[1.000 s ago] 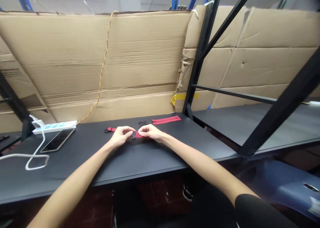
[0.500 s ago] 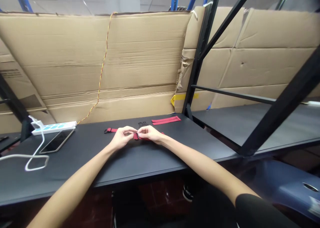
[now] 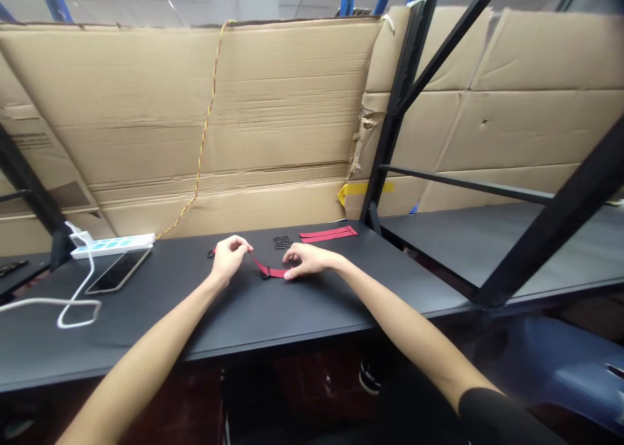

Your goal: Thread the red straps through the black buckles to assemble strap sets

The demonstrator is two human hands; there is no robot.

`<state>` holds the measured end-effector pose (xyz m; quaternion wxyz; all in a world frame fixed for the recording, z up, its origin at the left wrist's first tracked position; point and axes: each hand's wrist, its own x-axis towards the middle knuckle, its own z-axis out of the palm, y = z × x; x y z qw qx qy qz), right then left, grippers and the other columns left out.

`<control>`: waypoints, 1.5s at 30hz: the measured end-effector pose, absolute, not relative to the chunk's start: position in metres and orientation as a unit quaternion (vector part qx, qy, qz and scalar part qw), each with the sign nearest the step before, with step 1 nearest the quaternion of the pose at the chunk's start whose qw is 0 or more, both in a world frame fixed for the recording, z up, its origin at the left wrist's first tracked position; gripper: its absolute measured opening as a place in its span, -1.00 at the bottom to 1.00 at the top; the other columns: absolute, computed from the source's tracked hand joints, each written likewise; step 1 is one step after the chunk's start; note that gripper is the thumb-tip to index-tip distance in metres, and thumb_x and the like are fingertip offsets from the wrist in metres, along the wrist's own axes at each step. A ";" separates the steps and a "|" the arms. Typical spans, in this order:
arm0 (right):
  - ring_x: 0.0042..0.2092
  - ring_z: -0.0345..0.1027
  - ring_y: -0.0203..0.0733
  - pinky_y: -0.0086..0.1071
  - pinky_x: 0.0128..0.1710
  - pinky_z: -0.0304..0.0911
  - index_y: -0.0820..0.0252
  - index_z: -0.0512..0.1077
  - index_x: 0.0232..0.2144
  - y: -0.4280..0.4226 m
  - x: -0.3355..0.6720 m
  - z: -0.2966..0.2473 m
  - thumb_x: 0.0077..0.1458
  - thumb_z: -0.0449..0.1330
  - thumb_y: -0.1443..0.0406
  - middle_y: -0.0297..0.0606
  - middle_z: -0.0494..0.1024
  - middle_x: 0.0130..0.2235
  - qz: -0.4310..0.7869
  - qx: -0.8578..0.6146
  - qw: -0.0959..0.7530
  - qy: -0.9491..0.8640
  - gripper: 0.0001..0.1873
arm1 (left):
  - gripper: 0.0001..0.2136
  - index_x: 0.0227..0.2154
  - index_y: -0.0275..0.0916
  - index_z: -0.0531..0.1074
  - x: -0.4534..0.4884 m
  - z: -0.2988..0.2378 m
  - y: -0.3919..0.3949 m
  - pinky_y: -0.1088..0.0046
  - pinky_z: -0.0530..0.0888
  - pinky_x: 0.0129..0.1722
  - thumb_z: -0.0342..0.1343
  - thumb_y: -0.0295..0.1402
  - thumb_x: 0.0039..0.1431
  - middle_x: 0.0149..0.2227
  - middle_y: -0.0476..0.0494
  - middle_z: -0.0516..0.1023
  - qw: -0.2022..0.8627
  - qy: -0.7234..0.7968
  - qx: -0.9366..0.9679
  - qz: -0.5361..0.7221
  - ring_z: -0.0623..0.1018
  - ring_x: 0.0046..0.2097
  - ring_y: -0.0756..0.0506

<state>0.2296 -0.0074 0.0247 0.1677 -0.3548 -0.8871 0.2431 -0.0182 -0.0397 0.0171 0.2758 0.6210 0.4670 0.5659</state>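
Note:
A red webbing strap (image 3: 277, 273) with a black buckle (image 3: 266, 273) stretches between my two hands, low over the dark tabletop. My left hand (image 3: 230, 258) pinches its left end between thumb and fingertips and lifts it a little. At the other end, the thumb of my right hand (image 3: 307, 260) lies against the strap; the index finger is curled and raised apart from it. The rest of that end is hidden by the hand. Behind my left hand, part of another black buckle (image 3: 211, 253) on red webbing shows.
Several black buckles (image 3: 281, 242) lie behind the strap. Flat red straps (image 3: 329, 234) rest further right. On the left are a phone (image 3: 119, 273), a power strip (image 3: 114, 245) and a white cable (image 3: 80, 302). Cardboard (image 3: 273, 120) stands behind; a black rack post (image 3: 390, 120) rises at the right.
My hands were close together at the buckle. They have moved apart, the left one drawing the strap end up and left. The buckle now shows between them. The view has shifted slightly.

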 end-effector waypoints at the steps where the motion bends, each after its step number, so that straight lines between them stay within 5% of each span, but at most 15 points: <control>1: -0.20 0.39 -0.09 -0.36 -0.27 0.27 0.21 0.53 -0.27 -0.006 0.233 0.025 -0.29 0.41 0.04 -0.16 0.52 -0.21 0.240 -0.359 0.141 -0.891 -0.48 | -0.93 -0.56 -0.28 0.40 -0.019 0.017 -0.038 0.38 0.47 -0.27 0.04 -0.41 -0.11 -0.48 -0.10 0.54 0.276 0.472 0.607 0.577 0.52 -0.37 -0.06; 6: -0.35 0.34 -0.21 -0.41 -0.40 0.20 0.23 0.52 -0.34 -0.006 0.233 0.023 -0.28 0.41 0.17 -0.27 0.51 -0.36 0.255 -0.366 0.127 -0.886 -0.60 | -0.88 -0.49 -0.29 0.42 -0.016 0.021 -0.042 0.39 0.46 -0.29 0.09 -0.35 -0.09 -0.44 -0.11 0.55 0.297 0.466 0.582 0.597 0.52 -0.36 -0.06; 11: -0.27 0.38 -0.20 -0.37 -0.28 0.26 0.22 0.49 -0.24 -0.013 0.223 0.024 -0.12 0.34 0.10 -0.24 0.54 -0.29 0.298 -0.304 0.225 -0.876 -0.59 | -0.64 -0.24 -0.29 0.49 -0.007 0.025 -0.053 0.34 0.46 -0.20 0.28 -0.23 -0.13 -0.31 -0.17 0.61 0.404 0.431 0.622 0.514 0.57 -0.25 -0.12; 20: -0.22 0.44 -0.20 -0.23 -0.10 0.32 0.24 0.43 -0.20 -0.020 0.207 0.019 -0.11 0.35 0.18 -0.23 0.54 -0.23 0.411 -0.219 0.414 -0.782 -0.58 | -0.68 -0.33 -0.32 0.56 0.000 0.027 -0.063 0.36 0.46 -0.24 0.30 -0.16 -0.08 -0.34 -0.19 0.62 0.426 0.418 0.654 0.464 0.55 -0.32 -0.09; 39: -0.21 0.44 -0.16 -0.25 -0.09 0.33 0.23 0.52 -0.19 -0.024 0.200 0.012 -0.18 0.39 0.15 -0.23 0.56 -0.23 0.402 -0.206 0.402 -0.797 -0.54 | -0.68 -0.38 -0.34 0.50 0.001 0.019 -0.062 0.34 0.47 -0.29 0.33 -0.18 -0.12 -0.36 -0.18 0.60 0.426 0.407 0.648 0.483 0.56 -0.34 -0.10; 45: -0.22 0.45 -0.19 -0.24 -0.10 0.34 0.20 0.52 -0.15 -0.021 0.197 0.010 -0.13 0.37 0.12 -0.21 0.58 -0.21 0.515 -0.222 0.422 -0.713 -0.54 | -0.68 -0.38 -0.32 0.48 0.003 0.021 -0.061 0.36 0.47 -0.25 0.34 -0.20 -0.15 -0.38 -0.14 0.60 0.421 0.402 0.622 0.524 0.56 -0.33 -0.09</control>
